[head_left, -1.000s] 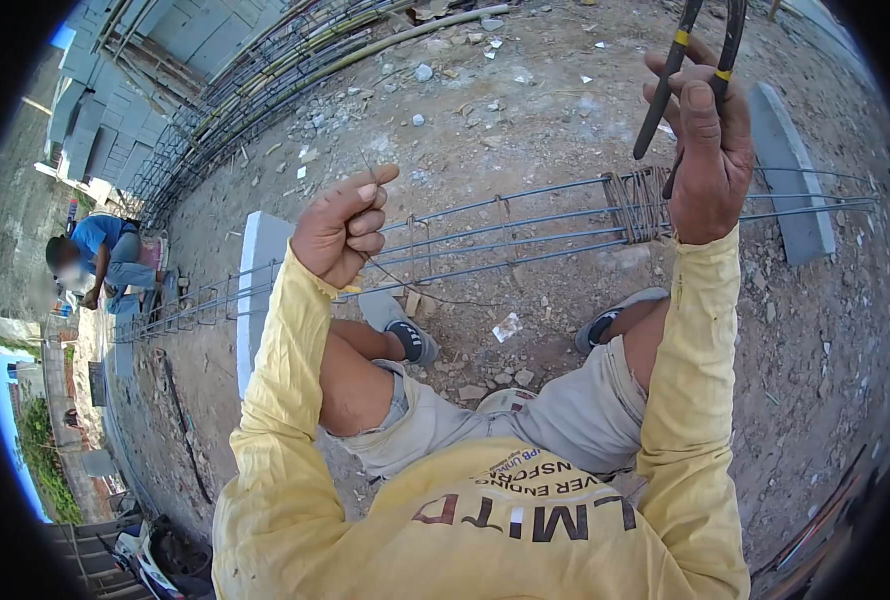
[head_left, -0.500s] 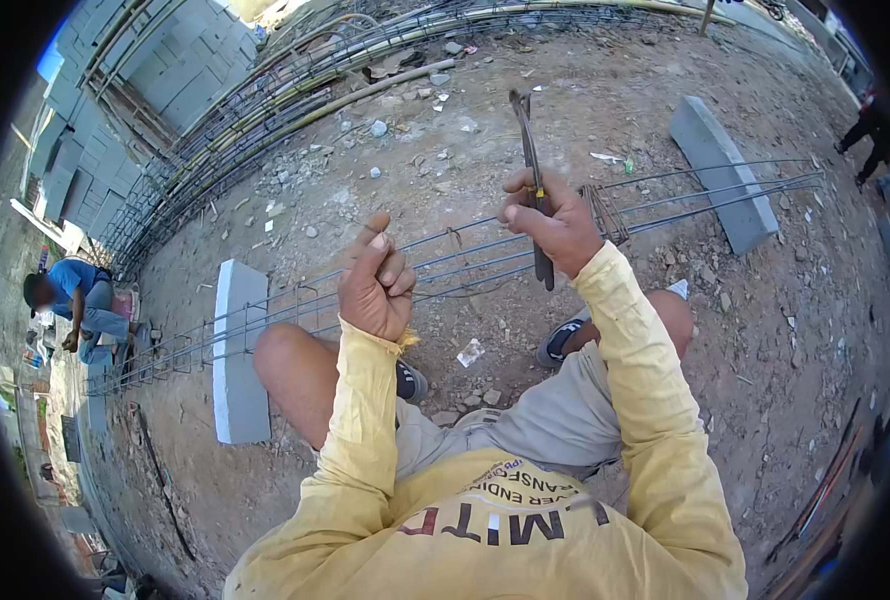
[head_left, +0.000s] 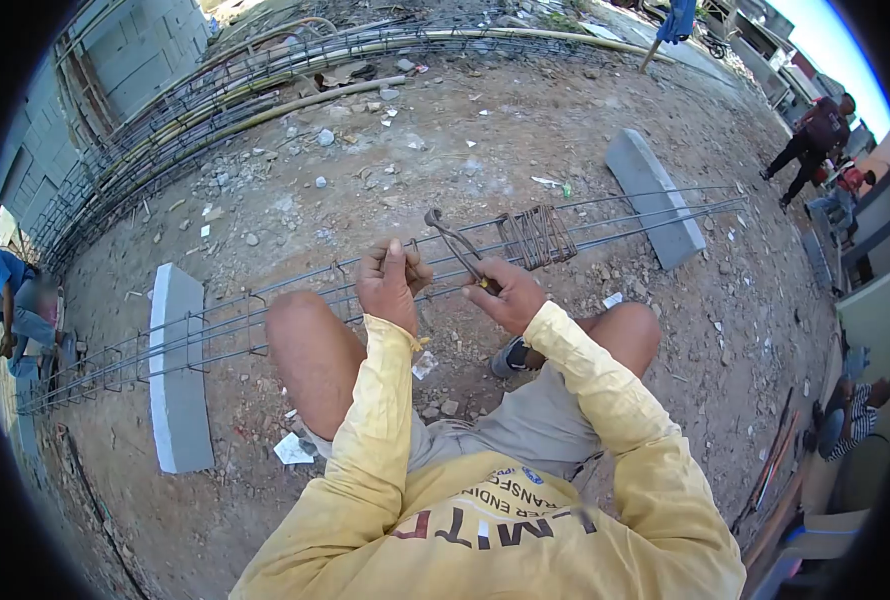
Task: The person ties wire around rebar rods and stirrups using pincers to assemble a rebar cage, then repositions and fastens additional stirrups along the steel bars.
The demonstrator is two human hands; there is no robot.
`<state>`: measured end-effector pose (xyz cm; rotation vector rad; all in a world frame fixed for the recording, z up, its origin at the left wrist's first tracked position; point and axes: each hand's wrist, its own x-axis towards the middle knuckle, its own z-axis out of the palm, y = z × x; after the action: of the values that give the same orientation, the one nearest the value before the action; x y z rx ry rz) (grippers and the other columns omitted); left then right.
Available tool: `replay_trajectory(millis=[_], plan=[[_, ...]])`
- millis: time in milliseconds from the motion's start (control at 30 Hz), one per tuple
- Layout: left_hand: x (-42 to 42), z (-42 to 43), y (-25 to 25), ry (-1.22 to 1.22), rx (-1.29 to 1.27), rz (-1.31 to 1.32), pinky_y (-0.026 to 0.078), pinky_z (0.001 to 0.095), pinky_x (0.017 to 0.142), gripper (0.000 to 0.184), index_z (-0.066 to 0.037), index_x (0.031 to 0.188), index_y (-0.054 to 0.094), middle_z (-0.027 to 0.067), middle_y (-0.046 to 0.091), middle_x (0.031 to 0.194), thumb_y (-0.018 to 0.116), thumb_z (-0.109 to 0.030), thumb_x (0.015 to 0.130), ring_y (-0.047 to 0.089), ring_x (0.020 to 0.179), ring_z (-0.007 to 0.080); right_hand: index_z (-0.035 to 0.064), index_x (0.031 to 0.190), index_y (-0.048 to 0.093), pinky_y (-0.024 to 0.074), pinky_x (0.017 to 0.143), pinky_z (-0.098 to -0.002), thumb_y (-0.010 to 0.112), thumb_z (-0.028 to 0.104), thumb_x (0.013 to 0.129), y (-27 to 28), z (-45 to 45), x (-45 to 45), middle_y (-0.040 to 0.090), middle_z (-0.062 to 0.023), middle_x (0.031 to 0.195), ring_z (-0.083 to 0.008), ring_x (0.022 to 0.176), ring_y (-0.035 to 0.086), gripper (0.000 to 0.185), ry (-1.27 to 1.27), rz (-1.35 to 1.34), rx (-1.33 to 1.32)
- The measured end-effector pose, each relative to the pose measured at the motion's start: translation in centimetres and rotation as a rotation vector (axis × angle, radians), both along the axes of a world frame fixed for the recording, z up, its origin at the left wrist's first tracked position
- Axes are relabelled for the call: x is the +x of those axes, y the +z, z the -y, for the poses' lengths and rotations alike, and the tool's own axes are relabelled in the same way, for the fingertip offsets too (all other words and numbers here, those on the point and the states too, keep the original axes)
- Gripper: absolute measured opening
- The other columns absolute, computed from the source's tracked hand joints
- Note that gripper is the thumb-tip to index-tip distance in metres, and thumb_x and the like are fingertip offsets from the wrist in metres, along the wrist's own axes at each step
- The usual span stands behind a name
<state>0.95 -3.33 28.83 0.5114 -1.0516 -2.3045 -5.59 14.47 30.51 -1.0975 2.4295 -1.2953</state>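
Observation:
Long steel bars (head_left: 310, 302) run across in front of my knees, with thin wire stirrups along them. My left hand (head_left: 389, 284) is at the bars, fingers closed in a pinch; whatever lies between them is too small to make out. Dark pincers (head_left: 453, 238) are in my right hand (head_left: 506, 294), fingers wrapped round the handles, the jaws pointing up and left beside my left hand. Just right of the pincers, a bundle of rusty stirrups (head_left: 537, 238) sits around the bars. Two grey blocks bear the bars, one at left (head_left: 179, 375) and one at right (head_left: 653, 200).
A person in blue (head_left: 15, 300) crouches at the far left. More people are at the right, one in dark clothes (head_left: 815, 140) and one in stripes (head_left: 850, 415). Stacked rebar and poles (head_left: 265, 108) lie at the back left. Stones and scraps litter the ground.
My right hand has come down and left with the pincers, closer to my left hand. My left hand has lowered toward the bars. The view has swung right, showing more people there.

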Motion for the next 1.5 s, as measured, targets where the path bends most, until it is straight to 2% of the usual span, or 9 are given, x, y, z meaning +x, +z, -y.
replay_trajectory(millis=[400,700,833,967,1033,1133,1200,1300,1500], plan=[[-0.7,2.6,-1.6,-0.023,0.066,0.096,0.057,0.0258,0.058,0.025,-0.008,0.107,0.060,0.0053,0.067,0.089,0.057,-0.031,0.097,0.068,0.073,0.0150,0.0087,0.099,0.063,0.0472,0.077,-0.0414,0.067,0.025,0.086,4.4,1.2,-3.9,0.061,-0.0124,0.089,-0.0320,0.088,0.060,0.022,0.242,-0.165,0.213],[-1.8,1.3,-2.5,-0.566,0.214,-0.014,0.058,0.0270,0.072,0.033,-0.006,0.126,0.055,0.0119,0.064,0.119,0.055,-0.023,0.098,0.066,0.100,0.0182,0.0086,0.097,0.064,0.0471,0.075,-0.0380,0.068,0.023,0.086,1.3,-4.2,-9.4,0.062,-0.0108,0.088,-0.0279,0.085,0.060,0.019,0.086,-0.138,0.252],[-3.0,-1.4,-5.6,-0.730,-0.111,0.297,0.055,0.0303,0.076,0.059,-0.007,0.142,0.042,0.0121,0.056,0.133,0.064,-0.029,0.092,0.064,0.103,0.0192,0.0073,0.098,0.064,0.0449,0.071,-0.0332,0.068,0.020,0.087,-0.1,-6.0,-11.0,0.059,-0.0067,0.084,-0.0205,0.077,0.057,0.017,-0.068,-0.265,0.248],[-1.2,-3.0,-18.7,-1.212,-0.692,0.872,0.050,0.0322,0.071,0.055,-0.009,0.127,0.061,0.0101,0.065,0.112,0.068,-0.042,0.084,0.063,0.091,0.0165,0.0062,0.100,0.066,0.0462,0.066,-0.0323,0.067,0.021,0.088,2.7,-6.4,-12.1,0.062,-0.0089,0.079,-0.0190,0.067,0.056,0.019,-0.227,-0.115,0.078],[1.5,-4.0,-24.3,-1.589,-0.886,1.204,0.051,0.0349,0.080,0.050,-0.007,0.114,0.069,0.0169,0.068,0.108,0.062,-0.047,0.085,0.065,0.097,0.0224,0.0044,0.089,0.064,0.0312,0.054,-0.0214,0.065,0.009,0.085,6.2,-5.5,-11.7,0.045,0.0069,0.064,-0.0037,0.059,0.039,0.006,-0.448,0.078,-0.026],[8.1,-5.4,-31.8,-2.029,-1.281,1.086,0.044,0.0435,0.099,0.064,-0.002,0.111,0.068,0.0260,0.060,0.121,0.046,-0.057,0.088,0.057,0.116,0.0389,0.0013,0.097,0.064,0.0338,0.057,-0.0226,0.066,0.011,0.090,5.8,-6.3,-13.0,0.050,0.0027,0.071,-0.0051,0.063,0.042,0.013,-0.515,0.001,-0.252],[9.6,-5.7,-31.5,-2.009,-1.177,1.268,0.042,0.0428,0.101,0.070,-0.002,0.115,0.066,0.0258,0.059,0.123,0.044,-0.062,0.087,0.056,0.117,0.0385,-0.0040,0.096,0.063,0.0314,0.058,-0.0242,0.064,0.009,0.092,5.5,-7.2,-14.1,0.051,-0.0001,0.072,-0.0074,0.062,0.040,0.014,-0.469,0.005,-0.371],[13.4,-6.5,-37.0,-1.953,-1.020,1.408,0.041,0.0413,0.103,0.080,-0.003,0.123,0.062,0.0250,0.058,0.127,0.041,-0.070,0.084,0.054,0.121,0.0385,0.0122,0.102,0.060,0.0403,0.049,-0.0208,0.067,0.022,0.087,6.6,-4.9,-14.9,0.053,0.0016,0.064,-0.0042,0.051,0.044,0.019,-0.927,0.085,-0.232],[11.0,-5.3,-33.2,-1.727,-0.172,1.699,0.033,0.0403,0.109,0.099,-0.005,0.136,0.051,0.0219,0.051,0.137,0.049,-0.082,0.073,0.046,0.130,0.0350,0.0154,0.084,0.058,0.0326,0.044,-0.0218,0.065,0.035,0.092,3.9,-1.6,-18.7,0.051,0.0045,0.062,-0.0053,0.049,0.041,0.022,-0.859,0.010,-0.223]])
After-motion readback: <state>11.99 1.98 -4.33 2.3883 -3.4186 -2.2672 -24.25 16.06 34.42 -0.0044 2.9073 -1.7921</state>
